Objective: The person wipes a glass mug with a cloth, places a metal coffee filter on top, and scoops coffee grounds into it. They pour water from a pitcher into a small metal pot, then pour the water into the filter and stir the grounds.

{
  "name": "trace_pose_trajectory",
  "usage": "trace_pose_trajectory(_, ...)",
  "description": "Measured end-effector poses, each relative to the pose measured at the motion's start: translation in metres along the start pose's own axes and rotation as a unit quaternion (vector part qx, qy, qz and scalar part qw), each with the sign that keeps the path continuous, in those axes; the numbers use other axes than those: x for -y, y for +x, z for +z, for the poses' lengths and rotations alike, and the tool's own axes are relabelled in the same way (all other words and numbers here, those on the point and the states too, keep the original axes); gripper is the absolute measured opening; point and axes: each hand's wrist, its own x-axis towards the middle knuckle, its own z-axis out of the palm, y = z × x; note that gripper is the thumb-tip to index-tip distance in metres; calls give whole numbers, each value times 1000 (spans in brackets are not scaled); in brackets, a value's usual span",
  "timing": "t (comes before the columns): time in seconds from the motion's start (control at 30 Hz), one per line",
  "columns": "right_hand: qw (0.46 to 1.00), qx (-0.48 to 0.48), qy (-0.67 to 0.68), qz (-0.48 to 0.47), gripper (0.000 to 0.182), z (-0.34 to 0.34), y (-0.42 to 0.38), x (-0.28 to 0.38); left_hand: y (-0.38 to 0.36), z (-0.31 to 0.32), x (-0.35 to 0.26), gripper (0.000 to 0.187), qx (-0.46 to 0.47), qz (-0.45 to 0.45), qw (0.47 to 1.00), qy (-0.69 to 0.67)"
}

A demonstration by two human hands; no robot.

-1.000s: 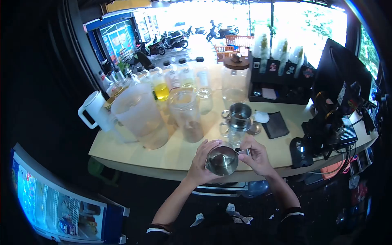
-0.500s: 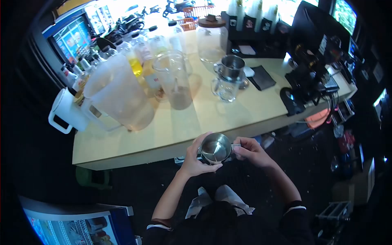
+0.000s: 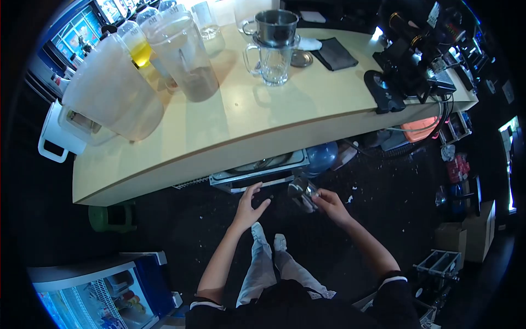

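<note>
Two hands work below the edge of the table (image 3: 230,137), over the dark floor. The right hand (image 3: 329,204) has its grip closed on a small metal cup (image 3: 302,192), which is tipped over on its side with the mouth turned away from the person. The left hand (image 3: 249,204) is empty, fingers spread apart, hovering just beside the cup without touching it.

To tip a cup out cleanly, I judge it best to keep the right-hand grip firm at the handle side, hold the mouth well clear of the legs and shoes directly below, and keep the free hand near enough to steady the cup if it slips.

Compared with half a second ago, the cup has dropped from table height to below the table edge and has gone from upright to tilted. The left hand, which then cradled the cup's side, has let go. The glass mug with the metal filter (image 3: 272,46) and the big plastic pitchers (image 3: 118,93) stand on the table as before.
</note>
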Motion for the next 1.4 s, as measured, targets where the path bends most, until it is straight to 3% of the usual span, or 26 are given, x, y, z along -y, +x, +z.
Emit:
trace_pose_trajectory(0.03,996,-21,-67,-58,26,-1,13,-15,-1,3,13,56,4,-5,1000,18)
trace_pose_trajectory(0.13,980,-69,-170,-75,25,0,61,-49,3,8,45,53,26,0,996,85)
trace_pose_trajectory(0.2,927,-87,-320,-173,16,2,103,-73,9,7,51,50,31,-1,992,120)
trace_pose_trajectory(0.23,928,-86,-319,-173,16,4,122,-80,12,6,51,49,38,-12,989,140)
trace_pose_trajectory(0.3,880,-65,-428,-194,9,9,157,-93,16,3,53,48,45,-25,986,161)
trace_pose_trajectory(0.33,880,-64,-428,-194,9,10,172,-100,17,2,53,48,46,-27,985,163)
trace_pose_trajectory(0.4,824,-46,-548,-133,13,20,194,-98,16,-2,52,47,47,-32,984,167)
trace_pose_trajectory(0.43,784,-14,-618,-51,16,24,196,-87,14,-4,51,47,42,-28,985,164)
trace_pose_trajectory(0.47,785,-14,-617,-51,16,25,205,-93,12,-6,50,46,39,-24,986,161)
trace_pose_trajectory(0.57,705,-37,-698,-120,18,24,226,-123,4,-15,52,47,25,-28,988,152)
trace_pose_trajectory(0.73,690,-12,-716,-107,20,25,226,-121,-2,-23,54,46,15,-30,987,158)
trace_pose_trajectory(0.8,760,-46,-643,-85,17,26,216,-116,-2,-23,54,46,15,-35,987,156)
trace_pose_trajectory(0.83,759,-47,-643,-85,17,28,212,-113,-2,-23,53,46,11,-33,988,149)
trace_pose_trajectory(0.9,840,-114,-464,-256,6,25,208,-120,-2,-19,56,46,8,-30,989,143)
trace_pose_trajectory(0.93,840,-115,-464,-257,6,24,202,-124,-2,-17,57,46,6,-22,991,131)
trace_pose_trajectory(0.97,928,-117,-296,-193,11,26,190,-120,-1,-15,58,47,3,-14,993,121)
trace_pose_trajectory(1.0,979,-113,-117,-122,17,28,177,-115,-1,-13,56,47,2,-12,992,122)
trace_pose_trajectory(1.03,992,-84,-8,-94,23,28,159,-109,-2,-10,52,48,1,-19,995,98)
trace_pose_trajectory(1.2,989,-47,141,-26,19,39,68,-82,-6,2,21,70,30,-44,998,31)
trace_pose_trajectory(1.27,971,-28,234,-41,20,41,43,-66,-9,4,5,82,47,-37,998,28)
trace_pose_trajectory(1.4,956,43,265,-116,21,50,6,-6,-14,-3,-45,89,42,34,998,-15)
